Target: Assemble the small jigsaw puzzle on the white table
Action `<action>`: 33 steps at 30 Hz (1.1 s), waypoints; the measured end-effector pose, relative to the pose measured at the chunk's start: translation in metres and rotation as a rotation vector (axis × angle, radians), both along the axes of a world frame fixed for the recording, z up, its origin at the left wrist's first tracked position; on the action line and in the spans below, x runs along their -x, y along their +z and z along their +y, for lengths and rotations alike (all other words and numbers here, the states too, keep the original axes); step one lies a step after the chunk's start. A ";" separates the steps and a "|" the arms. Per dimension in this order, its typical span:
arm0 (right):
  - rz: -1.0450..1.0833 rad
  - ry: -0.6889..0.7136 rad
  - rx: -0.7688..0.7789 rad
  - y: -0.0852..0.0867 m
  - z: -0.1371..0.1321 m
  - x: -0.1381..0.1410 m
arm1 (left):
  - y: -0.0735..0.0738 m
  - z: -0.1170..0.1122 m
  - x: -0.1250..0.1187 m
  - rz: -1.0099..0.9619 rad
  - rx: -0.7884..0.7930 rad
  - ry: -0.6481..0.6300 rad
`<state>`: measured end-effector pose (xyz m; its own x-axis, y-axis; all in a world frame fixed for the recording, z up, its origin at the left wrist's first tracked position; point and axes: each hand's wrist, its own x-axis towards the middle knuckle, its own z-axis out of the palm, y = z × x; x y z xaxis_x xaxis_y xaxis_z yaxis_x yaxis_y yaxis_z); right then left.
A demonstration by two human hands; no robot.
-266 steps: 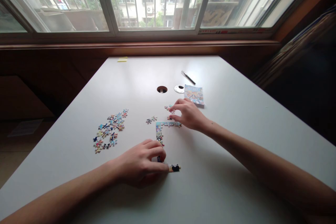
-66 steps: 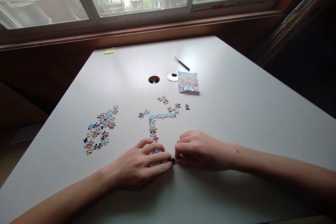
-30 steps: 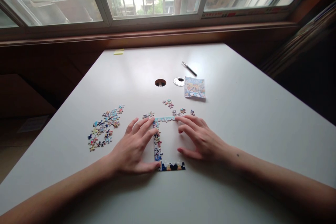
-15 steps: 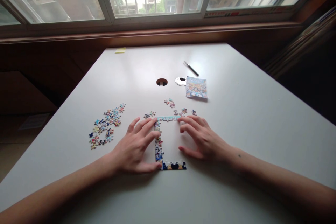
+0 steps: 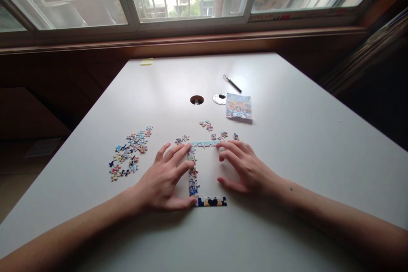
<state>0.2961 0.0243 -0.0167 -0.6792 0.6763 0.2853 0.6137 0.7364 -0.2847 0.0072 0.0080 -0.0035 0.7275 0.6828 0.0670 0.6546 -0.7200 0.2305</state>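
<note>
A jigsaw puzzle border [image 5: 193,174] lies on the white table, joined along its top, left and bottom sides. My left hand [image 5: 168,178] is spread beside the left strip, fingertips touching its upper corner and left side and the thumb at the lower left corner. At the right end of the light blue top strip [image 5: 204,144] rest the fingertips of my right hand [image 5: 244,165], its thumb held apart over the bare tabletop. Dark blue pieces with a black heart shape form the bottom strip [image 5: 212,201]. Neither hand grips a piece.
Loose puzzle pieces [image 5: 127,153] are heaped at the left, and smaller groups [image 5: 207,125] lie beyond the border. Farther back are a picture sheet [image 5: 239,106], a pen [image 5: 232,83], a round metal cover [image 5: 219,99], a cable hole [image 5: 196,100] and a yellow sticky note [image 5: 146,62].
</note>
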 end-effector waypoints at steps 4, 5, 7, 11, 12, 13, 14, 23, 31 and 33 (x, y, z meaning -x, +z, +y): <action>-0.001 -0.001 0.005 0.000 0.000 0.000 | 0.000 0.000 0.000 -0.019 0.004 0.005; -0.001 0.000 0.005 0.000 0.000 0.000 | 0.000 0.000 0.000 -0.025 0.006 0.005; 0.000 0.003 0.006 0.000 0.001 0.000 | 0.000 0.000 0.000 -0.034 0.013 0.004; 0.017 0.003 0.013 0.000 0.001 0.000 | 0.000 0.000 0.000 -0.064 0.027 0.019; 0.021 0.002 0.015 0.000 0.001 0.000 | 0.000 0.000 -0.001 -0.070 0.027 0.020; 0.024 0.002 0.016 0.000 0.001 0.000 | 0.000 0.000 -0.001 -0.070 0.027 0.021; 0.024 0.001 0.016 0.000 0.001 0.001 | 0.000 -0.001 -0.001 -0.067 0.026 0.021; 0.015 -0.004 0.023 0.001 0.000 0.001 | 0.001 -0.001 -0.001 -0.043 0.026 0.025; 0.014 -0.003 0.023 0.001 0.000 0.000 | 0.000 0.000 -0.001 -0.078 0.034 0.020; 0.017 -0.005 0.027 0.000 0.000 0.000 | 0.001 -0.001 -0.001 -0.071 0.034 0.020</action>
<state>0.2961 0.0245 -0.0165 -0.6712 0.6869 0.2786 0.6121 0.7256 -0.3145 0.0081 0.0075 -0.0029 0.7083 0.6996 0.0943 0.6495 -0.6982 0.3012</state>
